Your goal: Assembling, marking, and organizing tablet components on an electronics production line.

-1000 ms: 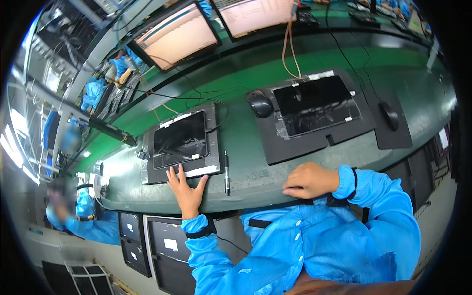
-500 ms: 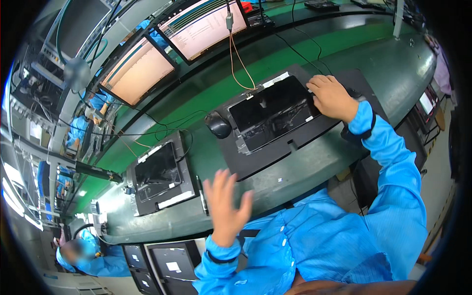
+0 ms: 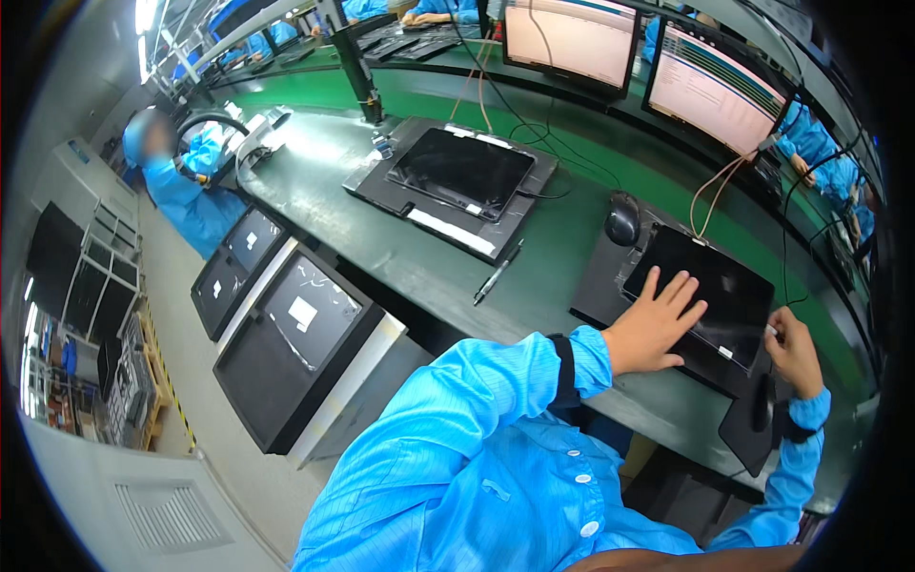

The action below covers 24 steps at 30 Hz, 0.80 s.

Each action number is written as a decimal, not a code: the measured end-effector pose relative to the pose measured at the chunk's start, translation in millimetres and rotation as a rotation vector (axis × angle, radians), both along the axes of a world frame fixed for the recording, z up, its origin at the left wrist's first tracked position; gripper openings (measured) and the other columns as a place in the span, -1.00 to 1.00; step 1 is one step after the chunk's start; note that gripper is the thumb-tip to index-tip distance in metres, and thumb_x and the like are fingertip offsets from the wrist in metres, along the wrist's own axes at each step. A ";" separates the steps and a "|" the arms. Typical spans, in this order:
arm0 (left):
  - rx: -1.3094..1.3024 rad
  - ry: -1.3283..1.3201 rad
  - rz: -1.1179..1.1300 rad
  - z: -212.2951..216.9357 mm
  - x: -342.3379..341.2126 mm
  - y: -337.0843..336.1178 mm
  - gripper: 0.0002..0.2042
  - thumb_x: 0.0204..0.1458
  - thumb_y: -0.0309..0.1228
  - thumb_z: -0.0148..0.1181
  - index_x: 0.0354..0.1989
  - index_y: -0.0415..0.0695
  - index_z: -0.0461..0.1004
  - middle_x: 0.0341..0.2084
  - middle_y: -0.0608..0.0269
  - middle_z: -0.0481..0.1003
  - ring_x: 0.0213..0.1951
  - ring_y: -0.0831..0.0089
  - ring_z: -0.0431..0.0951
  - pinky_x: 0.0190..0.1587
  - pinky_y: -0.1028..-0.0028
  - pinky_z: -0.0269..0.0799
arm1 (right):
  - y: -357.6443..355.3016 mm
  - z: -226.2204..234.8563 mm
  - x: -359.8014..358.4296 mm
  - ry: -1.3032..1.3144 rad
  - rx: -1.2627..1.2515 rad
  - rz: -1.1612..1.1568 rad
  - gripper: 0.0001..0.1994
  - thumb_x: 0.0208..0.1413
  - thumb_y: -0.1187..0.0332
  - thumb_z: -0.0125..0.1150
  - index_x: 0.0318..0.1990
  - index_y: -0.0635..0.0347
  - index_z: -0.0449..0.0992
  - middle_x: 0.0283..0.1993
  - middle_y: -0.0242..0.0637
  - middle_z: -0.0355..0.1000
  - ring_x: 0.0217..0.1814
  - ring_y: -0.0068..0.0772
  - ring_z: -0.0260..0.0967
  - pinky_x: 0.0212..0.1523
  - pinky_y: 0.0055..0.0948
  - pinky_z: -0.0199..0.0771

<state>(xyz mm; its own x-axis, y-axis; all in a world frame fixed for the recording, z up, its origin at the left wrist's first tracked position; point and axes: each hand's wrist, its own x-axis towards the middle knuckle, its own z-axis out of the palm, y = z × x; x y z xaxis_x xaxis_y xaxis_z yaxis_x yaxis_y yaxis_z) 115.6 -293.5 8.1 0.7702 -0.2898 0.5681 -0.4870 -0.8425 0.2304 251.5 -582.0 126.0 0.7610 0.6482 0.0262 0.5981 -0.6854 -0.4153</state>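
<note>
Holding left fingers (image 3: 673,289) wide over the black tablet (image 3: 732,284), right fingers (image 3: 782,318) narrowed alongside, unclear whether gripping; could skew it by tugging.

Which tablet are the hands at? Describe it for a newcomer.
On the green bench, find the dark board just right of the pen. A black tablet lies on it. Unlike the other tablet, it has the left hand spread over it and the right hand at its edge.

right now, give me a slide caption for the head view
Left hand spread over a dark tablet, right hand at its right edge.
</note>
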 end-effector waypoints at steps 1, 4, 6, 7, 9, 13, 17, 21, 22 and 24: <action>-0.009 -0.062 0.001 9.6 -5.3 -1.2 -0.27 -0.04 -0.15 0.39 0.29 -0.25 0.34 0.34 -0.25 0.21 0.42 -0.15 0.13 0.35 -0.23 0.09 | 8.6 14.0 -12.3 -0.016 0.070 0.001 -0.85 0.02 0.51 0.21 -0.32 0.28 0.34 -0.58 -0.29 0.21 -0.55 -0.57 0.12 -0.50 -0.45 0.13; -0.044 -0.231 0.043 -5.6 3.4 2.2 -0.45 -0.04 -0.38 0.32 0.17 -0.28 0.43 0.25 -0.21 0.34 0.31 -0.08 0.33 0.29 0.05 0.32 | 45.8 51.6 -48.6 -0.121 -0.005 0.036 -0.84 -0.03 0.51 0.26 -0.36 0.29 0.36 -0.60 -0.34 0.16 -0.57 -0.61 0.07 -0.53 -0.45 0.10; -0.279 -0.265 0.007 28.1 -25.7 24.2 -0.56 -0.11 -0.56 0.25 0.05 -0.30 0.50 0.03 -0.11 0.54 0.07 0.03 0.57 0.08 0.30 0.53 | 63.4 67.4 -70.5 -0.255 0.089 -0.076 -0.82 -0.07 0.49 0.30 -0.36 0.31 0.39 -0.60 -0.40 0.10 -0.57 -0.62 0.01 -0.54 -0.44 0.07; -0.278 -0.273 0.011 39.6 -42.9 35.8 -0.56 -0.11 -0.56 0.25 0.05 -0.30 0.50 0.03 -0.11 0.54 0.07 0.03 0.57 0.08 0.30 0.53 | 56.5 77.6 -75.6 -0.285 0.062 -0.099 -0.76 -0.08 0.45 0.33 -0.23 0.34 0.50 -0.55 -0.43 0.13 -0.53 -0.64 -0.04 -0.53 -0.47 0.03; -0.435 -0.479 0.079 61.4 -93.5 62.3 -0.57 -0.19 -0.66 0.24 -0.03 -0.28 0.54 -0.16 -0.01 0.62 -0.15 0.10 0.68 -0.11 0.33 0.61 | 49.3 91.2 -97.1 -0.199 0.098 -0.114 -0.58 -0.02 0.32 0.37 0.01 0.31 0.54 -0.28 -0.26 0.39 -0.31 -0.48 0.28 -0.27 -0.45 0.33; -0.545 -0.311 0.688 92.6 -244.7 148.9 -0.90 0.10 -0.63 0.23 -0.21 -0.24 0.56 -0.33 0.12 0.62 -0.28 0.35 0.66 -0.23 0.42 0.57 | 112.9 47.5 -119.0 -0.607 0.048 0.181 -0.40 0.05 0.20 0.37 0.25 0.22 0.44 0.42 0.03 0.21 0.50 0.11 0.10 0.45 -0.07 0.08; -1.380 -0.458 0.877 61.3 -395.4 236.7 -0.41 0.26 -0.54 0.16 0.44 -0.26 0.12 0.13 0.06 0.50 0.10 0.34 0.53 0.21 0.36 0.40 | 163.8 -23.6 -130.0 -0.277 0.171 0.349 -0.50 -0.05 0.45 0.43 0.11 0.25 0.50 0.34 0.00 0.30 0.43 0.14 0.20 0.39 -0.06 0.21; -1.598 -0.420 1.315 -16.2 -576.2 285.9 -0.53 0.28 -0.55 0.09 0.37 -0.24 0.26 0.10 0.05 0.50 0.05 0.28 0.54 0.14 0.33 0.46 | 202.3 -59.6 -142.9 -0.168 0.191 0.540 -0.56 -0.09 0.43 0.47 0.00 0.26 0.53 0.25 -0.03 0.37 0.37 0.13 0.28 0.31 -0.02 0.30; -1.666 -0.417 1.393 -36.2 -603.8 292.0 -0.54 0.28 -0.55 0.08 0.35 -0.23 0.28 0.09 0.06 0.50 0.04 0.27 0.55 0.14 0.31 0.47 | 209.2 -61.7 -146.7 -0.160 0.190 0.550 -0.56 -0.09 0.43 0.47 0.00 0.26 0.53 0.25 -0.03 0.37 0.37 0.13 0.28 0.31 -0.02 0.30; -1.739 -0.394 1.444 -68.1 -649.2 297.7 -0.55 0.28 -0.54 0.09 0.34 -0.22 0.29 0.08 0.06 0.51 0.04 0.26 0.55 0.14 0.30 0.46 | 221.8 -62.9 -151.8 -0.184 0.160 0.619 -0.57 -0.10 0.42 0.47 -0.02 0.26 0.53 0.22 -0.02 0.38 0.34 0.14 0.30 0.29 -0.02 0.32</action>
<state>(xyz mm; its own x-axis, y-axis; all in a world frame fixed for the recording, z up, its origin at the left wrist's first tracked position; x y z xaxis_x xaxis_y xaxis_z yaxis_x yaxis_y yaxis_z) -533.6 4.2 -60.1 -0.2243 0.9282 -0.2968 -0.1400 0.2707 0.9524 99.7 -360.3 63.1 0.2232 0.9416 0.2521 0.9325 -0.1309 -0.3367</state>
